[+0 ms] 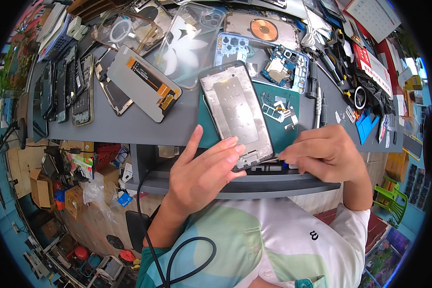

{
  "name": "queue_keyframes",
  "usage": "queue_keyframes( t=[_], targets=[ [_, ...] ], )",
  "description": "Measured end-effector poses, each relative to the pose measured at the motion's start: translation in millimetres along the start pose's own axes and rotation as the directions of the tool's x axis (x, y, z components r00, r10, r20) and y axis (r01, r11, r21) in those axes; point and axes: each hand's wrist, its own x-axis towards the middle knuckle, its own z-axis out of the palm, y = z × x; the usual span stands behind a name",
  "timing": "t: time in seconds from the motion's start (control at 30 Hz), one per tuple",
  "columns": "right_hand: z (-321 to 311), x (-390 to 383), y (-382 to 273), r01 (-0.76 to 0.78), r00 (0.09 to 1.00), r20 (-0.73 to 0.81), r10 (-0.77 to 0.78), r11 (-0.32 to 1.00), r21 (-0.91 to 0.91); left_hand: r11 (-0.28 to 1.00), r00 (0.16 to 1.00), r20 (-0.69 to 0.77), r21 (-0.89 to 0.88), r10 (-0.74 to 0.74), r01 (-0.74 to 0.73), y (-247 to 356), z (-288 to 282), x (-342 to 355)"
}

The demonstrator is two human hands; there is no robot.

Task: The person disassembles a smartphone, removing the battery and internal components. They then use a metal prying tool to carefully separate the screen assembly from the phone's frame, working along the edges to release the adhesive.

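Observation:
A phone mid-frame [236,108] with a bare silvery metal plate and a black rim lies slanted near the front edge of the desk, its lower end reaching out over the edge. My left hand [201,175] grips that lower end, fingers across the metal and one digit spread out to the left. At the frame's lower right corner my right hand [326,153] is closed in a pinch. Something thin and dark shows at its fingertips, too small to name. Under the frame is a green work mat [285,96] with small metal phone parts [276,112] on it.
A loose phone screen [144,84] and several phone bodies [84,91] lie left. Behind are a clear phone case [189,43], a blue phone body with circuit board [279,65] and a back with copper coil [264,30]. Screwdrivers [318,103] lie right. A black cable [139,201] hangs in front.

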Motion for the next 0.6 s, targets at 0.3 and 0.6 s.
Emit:
queue_keyframes(
  t=[0.3,0.6],
  targets=[
    [0,5,-7,-0.005,1.000,0.007,0.005,1.000,-0.022,0.998,0.995,0.098,0.062,-0.035,0.029,5,-7,5],
    [30,19,-16,0.078,0.997,0.000,-0.078,0.997,-0.018,1.000,1.000,0.008,0.015,0.013,-0.013,-1,-2,1]
  ],
)
